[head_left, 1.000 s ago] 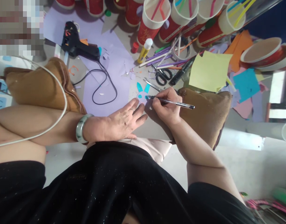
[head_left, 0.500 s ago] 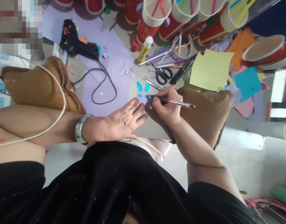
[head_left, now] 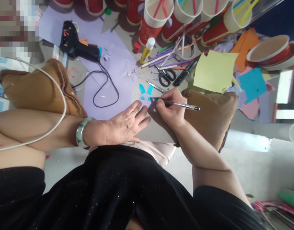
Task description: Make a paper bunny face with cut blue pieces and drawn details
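A small purple paper rabbit face [head_left: 145, 98] with blue ears and blue eye pieces lies flat on the grey table. My left hand [head_left: 127, 124] rests with its fingers spread, fingertips on the lower edge of the rabbit face. In my right hand [head_left: 172, 107] is a pen [head_left: 182, 104], its tip at the blue eye on the right. Whether the tip touches the paper I cannot tell. Just above lie black-handled scissors [head_left: 165, 78], blades pointing left toward the ears. A black marker [head_left: 185, 75] lies beside the scissors.
Red paper cups [head_left: 153, 24] with straws line the back. A black glue gun [head_left: 77, 44] with a looping cord lies on purple paper [head_left: 123, 102]. A glue stick [head_left: 147, 51] stands near coloured sticks. Brown cushions [head_left: 206, 118] flank the work; yellow paper [head_left: 215, 71] lies right.
The whole scene has shifted slightly left in view. My hands, the pen and the rabbit face keep nearly the same positions relative to each other.
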A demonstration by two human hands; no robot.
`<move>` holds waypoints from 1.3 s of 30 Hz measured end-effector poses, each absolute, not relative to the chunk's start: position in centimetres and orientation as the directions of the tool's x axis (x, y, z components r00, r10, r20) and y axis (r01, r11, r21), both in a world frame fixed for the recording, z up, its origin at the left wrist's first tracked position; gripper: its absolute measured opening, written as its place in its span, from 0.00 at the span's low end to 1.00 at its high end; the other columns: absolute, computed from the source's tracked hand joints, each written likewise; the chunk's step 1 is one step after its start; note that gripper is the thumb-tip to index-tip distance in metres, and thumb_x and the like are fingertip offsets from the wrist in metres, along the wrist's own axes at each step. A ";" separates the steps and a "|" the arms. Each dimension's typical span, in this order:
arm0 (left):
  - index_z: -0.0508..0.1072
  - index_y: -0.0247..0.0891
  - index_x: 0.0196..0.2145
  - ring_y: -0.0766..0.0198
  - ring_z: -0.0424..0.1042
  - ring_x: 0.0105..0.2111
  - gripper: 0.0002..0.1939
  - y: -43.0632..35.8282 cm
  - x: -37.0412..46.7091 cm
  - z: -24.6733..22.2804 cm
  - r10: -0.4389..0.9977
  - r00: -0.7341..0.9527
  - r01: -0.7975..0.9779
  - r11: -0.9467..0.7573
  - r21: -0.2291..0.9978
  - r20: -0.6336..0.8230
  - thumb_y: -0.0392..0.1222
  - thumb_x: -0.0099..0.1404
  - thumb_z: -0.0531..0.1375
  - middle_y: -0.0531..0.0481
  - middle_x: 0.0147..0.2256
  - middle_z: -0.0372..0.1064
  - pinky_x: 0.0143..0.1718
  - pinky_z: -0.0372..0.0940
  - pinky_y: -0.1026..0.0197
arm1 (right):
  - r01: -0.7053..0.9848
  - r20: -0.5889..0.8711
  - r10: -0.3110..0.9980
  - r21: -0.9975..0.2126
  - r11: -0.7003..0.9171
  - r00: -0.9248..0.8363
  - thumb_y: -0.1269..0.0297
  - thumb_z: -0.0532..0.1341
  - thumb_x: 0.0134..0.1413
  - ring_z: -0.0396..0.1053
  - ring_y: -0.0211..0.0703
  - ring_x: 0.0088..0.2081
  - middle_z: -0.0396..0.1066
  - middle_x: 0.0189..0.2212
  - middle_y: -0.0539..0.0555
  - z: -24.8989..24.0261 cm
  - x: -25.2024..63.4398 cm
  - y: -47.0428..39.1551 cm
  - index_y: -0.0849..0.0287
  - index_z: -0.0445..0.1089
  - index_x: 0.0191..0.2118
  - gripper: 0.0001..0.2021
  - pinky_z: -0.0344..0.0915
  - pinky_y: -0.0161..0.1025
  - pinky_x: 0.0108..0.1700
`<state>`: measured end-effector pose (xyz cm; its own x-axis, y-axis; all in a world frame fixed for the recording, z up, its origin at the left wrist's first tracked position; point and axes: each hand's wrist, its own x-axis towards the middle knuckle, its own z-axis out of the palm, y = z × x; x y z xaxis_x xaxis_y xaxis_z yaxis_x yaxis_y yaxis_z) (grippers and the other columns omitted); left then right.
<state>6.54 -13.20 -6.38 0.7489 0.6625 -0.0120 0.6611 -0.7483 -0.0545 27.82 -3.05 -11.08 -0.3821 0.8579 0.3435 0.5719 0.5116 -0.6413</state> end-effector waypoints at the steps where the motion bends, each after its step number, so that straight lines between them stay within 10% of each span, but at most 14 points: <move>1: 0.66 0.26 0.68 0.30 0.66 0.66 0.47 -13.2 6.6 -6.3 0.664 0.747 0.662 -0.747 -0.055 -0.019 0.68 0.66 0.65 0.20 0.67 0.64 0.68 0.54 0.33 | 0.575 0.340 0.861 -0.642 0.507 -0.379 0.66 0.63 0.54 0.66 0.40 0.26 0.67 0.24 0.46 -11.1 27.8 -3.1 0.52 0.66 0.33 0.04 0.71 0.42 0.33; 39: 0.68 0.28 0.67 0.30 0.68 0.64 0.46 -13.0 6.7 -5.8 0.672 0.740 0.667 -0.739 -0.095 -0.031 0.68 0.67 0.64 0.24 0.65 0.67 0.68 0.55 0.32 | 0.514 0.441 0.817 -0.635 0.576 -0.370 0.69 0.61 0.51 0.64 0.37 0.24 0.65 0.23 0.44 -11.0 27.8 -2.8 0.52 0.63 0.30 0.05 0.66 0.40 0.29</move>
<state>6.67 -12.96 -5.80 0.7396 0.6723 -0.0311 0.6674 -0.7386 -0.0953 27.83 -2.80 -10.99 -0.3703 0.8175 0.4411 0.5143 0.5759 -0.6355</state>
